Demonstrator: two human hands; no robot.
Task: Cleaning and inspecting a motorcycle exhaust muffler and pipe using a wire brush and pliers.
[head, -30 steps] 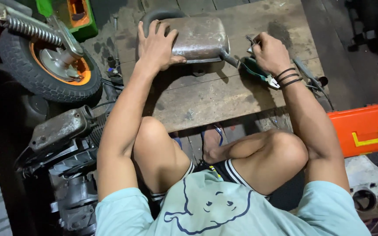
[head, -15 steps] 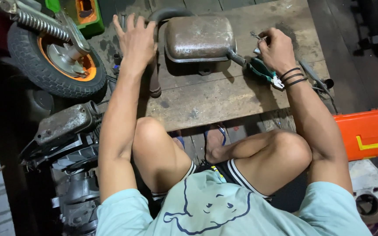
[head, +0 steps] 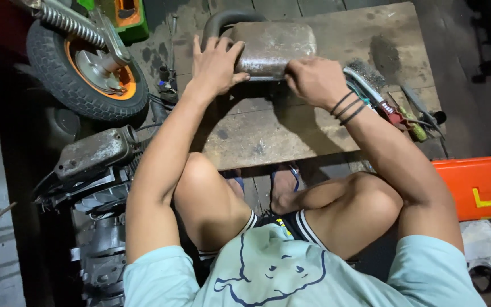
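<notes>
Head view, one entry: we record a person seated low at a wooden workboard (head: 291, 136), knees drawn up beneath its near edge.

Item in hand: a dull grey metal muffler (head: 277, 48), lying along the far edge of the board, with a curved black pipe (head: 223, 20) rising from its left end.

Left hand (head: 217, 65): fingers spread flat and pressed over the left end of the muffler, steadying it, not wrapped around it.

Right hand (head: 316, 82): fingers clenched around a tool at the near side of the muffler; we cannot tell what the tool is, since the fist hides it. Dark bands circle that wrist.

Progress, as we judge it: the muffler's shell still shows dull, stained patches, and dark dust or filings (head: 385, 54) lie toward the board's far right corner, so we take the work on the surface as under way and unfinished.

Near the right edge of the board: a wire brush (head: 365, 82) and a few small hand tools, lying loose.

Surface: rough planks, scarred and oil-stained.

Room: a dim workshop floor. Left of the board, a small wheel with an orange rim (head: 89, 68) and a coil spring; nearer, a grey engine block (head: 95, 165). Right, an orange plastic case (head: 478, 187).
</notes>
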